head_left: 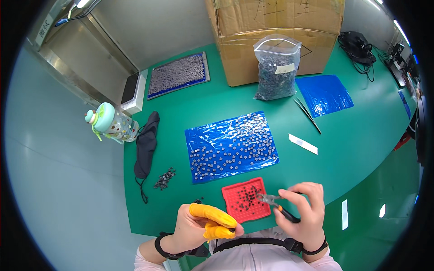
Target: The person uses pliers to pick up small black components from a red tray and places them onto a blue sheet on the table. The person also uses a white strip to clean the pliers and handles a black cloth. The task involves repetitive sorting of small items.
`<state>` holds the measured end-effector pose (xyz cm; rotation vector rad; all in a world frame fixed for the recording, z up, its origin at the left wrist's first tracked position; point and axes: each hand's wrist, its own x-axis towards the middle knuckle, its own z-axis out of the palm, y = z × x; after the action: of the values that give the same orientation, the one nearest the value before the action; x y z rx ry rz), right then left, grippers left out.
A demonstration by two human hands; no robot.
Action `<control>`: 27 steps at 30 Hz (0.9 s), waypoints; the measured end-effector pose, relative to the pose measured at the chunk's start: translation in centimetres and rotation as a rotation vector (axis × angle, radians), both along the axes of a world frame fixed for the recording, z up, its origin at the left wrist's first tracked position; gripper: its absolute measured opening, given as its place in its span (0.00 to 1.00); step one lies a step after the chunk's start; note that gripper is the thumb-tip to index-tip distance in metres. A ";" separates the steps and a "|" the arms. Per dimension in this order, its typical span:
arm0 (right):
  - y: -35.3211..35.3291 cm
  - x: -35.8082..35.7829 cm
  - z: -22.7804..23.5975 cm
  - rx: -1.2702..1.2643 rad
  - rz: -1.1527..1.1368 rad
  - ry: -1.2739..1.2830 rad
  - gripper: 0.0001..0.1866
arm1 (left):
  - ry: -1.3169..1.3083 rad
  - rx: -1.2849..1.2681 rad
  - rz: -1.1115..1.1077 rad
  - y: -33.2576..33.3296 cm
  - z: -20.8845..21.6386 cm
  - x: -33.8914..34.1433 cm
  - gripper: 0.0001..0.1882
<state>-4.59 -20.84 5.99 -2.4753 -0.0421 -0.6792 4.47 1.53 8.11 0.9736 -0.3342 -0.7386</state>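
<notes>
My left hand [193, 231], with yellow finger cots [212, 214] on its thumb and a finger, is closed in a pinch at the near edge of the table. A small black piece [232, 230] shows between the covered tips. My right hand [310, 216] grips small pliers [289, 216] with black and orange handles. Their metal jaws lie over the right side of a red perforated tray [231, 207], which holds several small black pieces [247, 197]. Whether the jaws grip anything is too small to tell.
Beyond the tray lies a blue sheet [208, 140] bearing many small square pieces. Loose black pieces [164, 178], a dark mask-like cloth [145, 151] and a bottle [122, 128] stand left. Farther back are a filled zip bag [276, 79], a cardboard box [239, 54] and tweezers [308, 116].
</notes>
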 end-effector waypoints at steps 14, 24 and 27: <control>0.1 0.1 -3.1 -0.144 0.094 0.305 0.18 | -1.325 1.229 0.180 0.5 -2.9 11.6 0.08; -0.5 -0.6 -3.5 -0.110 0.084 0.317 0.17 | -1.402 1.323 0.235 -0.8 -6.2 13.7 0.09; -0.5 -0.6 -3.5 -0.108 0.091 0.316 0.17 | -1.435 1.325 0.253 -0.7 -6.4 13.6 0.09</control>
<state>-5.16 -21.37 2.52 -2.6377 -0.0722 -0.2480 18.09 0.80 1.68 2.6961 -0.9679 0.2434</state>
